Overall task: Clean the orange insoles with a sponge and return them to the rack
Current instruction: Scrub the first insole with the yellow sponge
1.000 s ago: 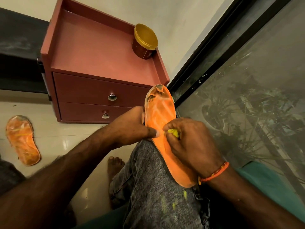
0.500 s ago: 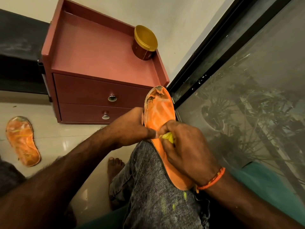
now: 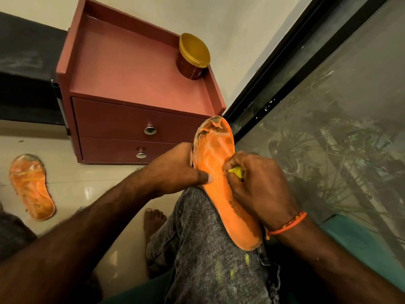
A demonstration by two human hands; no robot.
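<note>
Your left hand (image 3: 175, 170) grasps the worn orange foam insole (image 3: 215, 163) by its edge, resting it on your grey-jeaned knee (image 3: 197, 227). Your right hand (image 3: 260, 187) clenches a yellow sponge (image 3: 236, 171) against it. A second orange insole (image 3: 31, 186) lies on the tiled floor (image 3: 72, 178).

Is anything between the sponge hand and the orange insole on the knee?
Nothing visible. The right hand presses the yellow sponge straight onto the worn orange foam insole, while the left hand grips its edge.
</note>
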